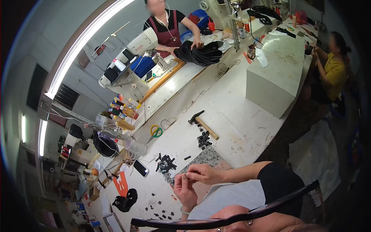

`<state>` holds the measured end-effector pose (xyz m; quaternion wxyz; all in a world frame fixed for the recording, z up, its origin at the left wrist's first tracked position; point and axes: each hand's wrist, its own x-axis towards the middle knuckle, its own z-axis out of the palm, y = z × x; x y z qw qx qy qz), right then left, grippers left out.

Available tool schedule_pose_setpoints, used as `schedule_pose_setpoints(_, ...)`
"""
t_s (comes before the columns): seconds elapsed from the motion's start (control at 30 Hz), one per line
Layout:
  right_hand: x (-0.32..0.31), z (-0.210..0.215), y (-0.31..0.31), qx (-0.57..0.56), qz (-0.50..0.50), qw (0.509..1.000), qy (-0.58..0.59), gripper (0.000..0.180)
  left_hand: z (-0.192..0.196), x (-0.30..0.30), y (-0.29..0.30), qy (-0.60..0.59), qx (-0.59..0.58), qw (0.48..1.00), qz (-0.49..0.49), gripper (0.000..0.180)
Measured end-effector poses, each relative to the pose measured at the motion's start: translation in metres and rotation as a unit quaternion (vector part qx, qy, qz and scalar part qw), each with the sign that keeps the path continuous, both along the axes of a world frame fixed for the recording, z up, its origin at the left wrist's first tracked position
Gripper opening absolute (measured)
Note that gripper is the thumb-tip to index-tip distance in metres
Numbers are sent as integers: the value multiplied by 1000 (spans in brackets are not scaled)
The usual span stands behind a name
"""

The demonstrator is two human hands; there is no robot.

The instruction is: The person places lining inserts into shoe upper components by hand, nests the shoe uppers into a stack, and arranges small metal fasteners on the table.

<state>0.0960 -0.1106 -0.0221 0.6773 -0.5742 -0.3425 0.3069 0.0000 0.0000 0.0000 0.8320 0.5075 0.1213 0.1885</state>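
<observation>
My left hand, with a pale band at the wrist, has its fingers pinched together. From the right, my right hand meets it, thumb and finger closed at the same spot. Whatever they pinch is too small to name. Both hands are over the near part of a speckled grey stone slab. Beside the slab lie a heap of short black strips and some silver washer-like rings. Small black fittings are piled beyond it, next to a hammer with a wooden handle.
Scissors, a phone, an orange cut piece and a curved black piece lie leftward. Scattered black bits are nearer me. A large pale box stands far right. Across the table, a person handles black pieces beside a sewing machine.
</observation>
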Motion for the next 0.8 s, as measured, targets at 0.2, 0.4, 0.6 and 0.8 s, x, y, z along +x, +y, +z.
schedule_pose_setpoints(0.2,-1,-5,6,52,-41,998,-15,26,5,3,-4,91,-127,984,86,16)
schedule_pose_setpoints(0.4,17,-15,-8,-7,41,979,201,21,-13,1,13,151,-184,970,-51,30)
schedule_pose_setpoints(0.6,30,-23,-8,-8,37,951,306,25,-25,14,20,189,-235,951,-76,31)
schedule_pose_setpoints(0.8,35,-27,-3,-30,-6,954,298,25,-29,21,20,175,-253,950,-61,27)
